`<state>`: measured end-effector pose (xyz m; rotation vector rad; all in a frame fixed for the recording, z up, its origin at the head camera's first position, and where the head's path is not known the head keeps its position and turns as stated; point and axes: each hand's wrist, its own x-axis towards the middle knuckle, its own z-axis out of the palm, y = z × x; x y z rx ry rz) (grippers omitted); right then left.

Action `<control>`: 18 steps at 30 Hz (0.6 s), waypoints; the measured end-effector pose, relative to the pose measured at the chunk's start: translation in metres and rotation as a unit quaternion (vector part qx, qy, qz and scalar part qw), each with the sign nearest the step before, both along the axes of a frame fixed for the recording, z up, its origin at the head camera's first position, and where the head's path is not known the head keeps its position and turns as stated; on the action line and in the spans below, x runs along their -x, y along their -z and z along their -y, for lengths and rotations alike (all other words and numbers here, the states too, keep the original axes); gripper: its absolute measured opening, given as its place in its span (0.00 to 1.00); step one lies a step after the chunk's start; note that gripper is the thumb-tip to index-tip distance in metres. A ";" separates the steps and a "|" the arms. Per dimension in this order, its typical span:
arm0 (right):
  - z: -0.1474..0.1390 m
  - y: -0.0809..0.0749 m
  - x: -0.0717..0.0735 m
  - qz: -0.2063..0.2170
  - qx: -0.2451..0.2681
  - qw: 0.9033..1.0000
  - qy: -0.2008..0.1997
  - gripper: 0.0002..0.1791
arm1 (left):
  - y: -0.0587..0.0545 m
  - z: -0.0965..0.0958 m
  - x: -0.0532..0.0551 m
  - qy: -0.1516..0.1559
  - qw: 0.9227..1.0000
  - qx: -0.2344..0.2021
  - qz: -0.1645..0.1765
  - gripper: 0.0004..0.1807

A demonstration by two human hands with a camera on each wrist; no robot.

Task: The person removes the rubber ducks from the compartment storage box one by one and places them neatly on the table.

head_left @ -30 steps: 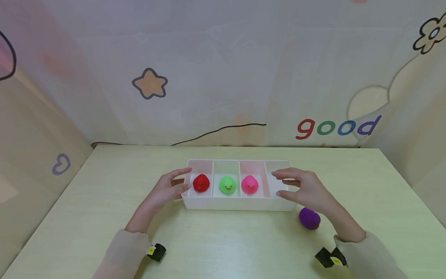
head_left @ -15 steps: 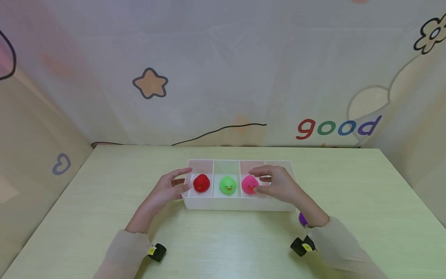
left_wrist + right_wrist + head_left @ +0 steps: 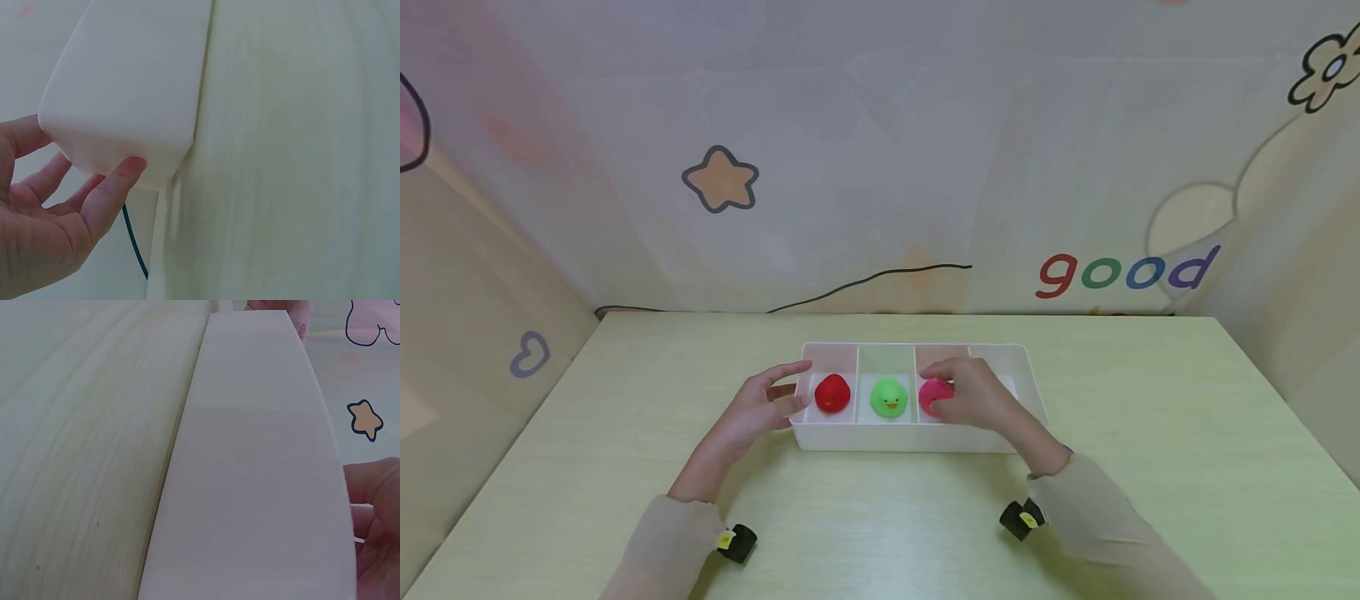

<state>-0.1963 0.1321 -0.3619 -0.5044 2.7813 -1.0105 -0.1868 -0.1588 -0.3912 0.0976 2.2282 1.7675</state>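
Right hand (image 3: 976, 397): thumb and fingers are curling round the pink toy (image 3: 928, 392), thumb on the near side, index over the far side. Grip firmness: can't tell; the tray wall is blocking the fingertips in the right wrist view. The pink toy is sitting low between thumb and index, inside the white tray (image 3: 880, 437).

Left hand (image 3: 767, 402): fingers are spreading apart, not wrapping; the thumb is pressing the tray's end wall, the index is reaching the rim. The red toy (image 3: 832, 394) is sitting just beyond those fingertips; the green toy duck (image 3: 889, 398) is sitting between the two hands, nearer the right.

Risks, my read:
- Slip: the pink toy is looking round and smooth, so an off-centre or shallow pinch could be squirting it out.
- Snag: the divider (image 3: 915, 379) is standing just left of the right fingertips; a sideways pull could be catching toy or fingers on it.
- Tray shift: only the left fingertips are bracing one end, so a bump from the right palm could be sliding or tilting the tray.
- Rub: the right wrist is lying across the near rim; dropping it could be knocking the tray.
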 end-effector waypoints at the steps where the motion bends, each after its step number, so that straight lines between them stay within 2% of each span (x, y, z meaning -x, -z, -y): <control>1: 0.002 -0.001 0.000 0.004 -0.011 1.000 0.004 0.23 | 0.000 0.000 0.000 0.000 1.000 0.000 0.000 0.28; 6: 0.011 -0.001 0.003 0.004 -0.076 0.997 0.014 0.23 | 0.000 0.000 0.000 0.001 1.000 0.000 -0.002 0.28; 10: 0.015 0.001 0.004 -0.023 -0.127 0.992 0.003 0.20 | 0.000 0.000 0.000 0.001 1.000 -0.001 -0.002 0.28; 18: 0.018 0.003 0.005 -0.066 -0.163 0.984 -0.013 0.14 | 0.001 0.001 0.001 0.000 1.000 0.000 -0.003 0.28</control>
